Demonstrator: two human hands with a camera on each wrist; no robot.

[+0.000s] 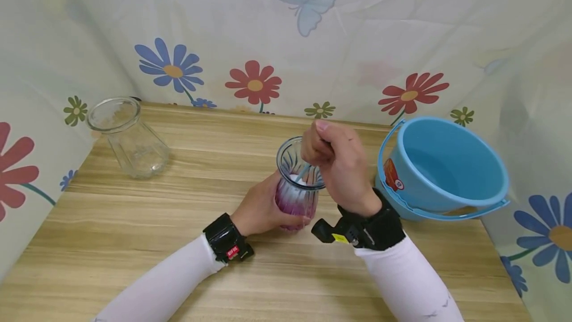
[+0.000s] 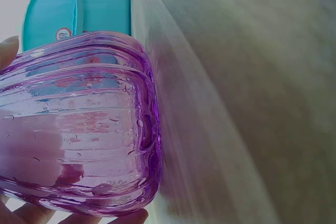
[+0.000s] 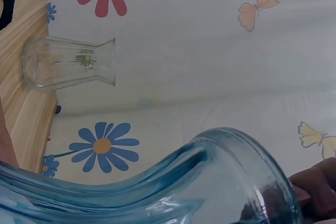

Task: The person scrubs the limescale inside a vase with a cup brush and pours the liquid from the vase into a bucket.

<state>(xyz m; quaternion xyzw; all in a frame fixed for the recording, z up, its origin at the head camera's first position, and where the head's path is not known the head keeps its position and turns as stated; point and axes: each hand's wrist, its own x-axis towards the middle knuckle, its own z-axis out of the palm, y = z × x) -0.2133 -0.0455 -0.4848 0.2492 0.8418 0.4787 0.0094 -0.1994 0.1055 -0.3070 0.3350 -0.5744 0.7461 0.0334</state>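
A ribbed glass vase [image 1: 292, 200], blue at the flared top and purple below, stands on the wooden table. My left hand [image 1: 259, 207] grips its lower body, fingers on one side and thumb on the other. Water drops dot the purple glass [image 2: 84, 114] in the left wrist view. Over the vase mouth, my right hand [image 1: 344, 168] holds a thin light-blue handle [image 1: 304, 172] with curled fingers. That handle slants down into the vase, towards something white inside; its kind cannot be told. The right wrist view shows the blue rim [image 3: 262, 166] close to the right fingers.
At the table's right back stands a light-blue bucket [image 1: 447, 163], its handle [image 1: 447, 216] hanging down in front. A clear glass vase [image 1: 138, 150] is at the left back. A flowered curtain [image 1: 339, 63] surrounds the table [image 1: 111, 237] at back and sides.
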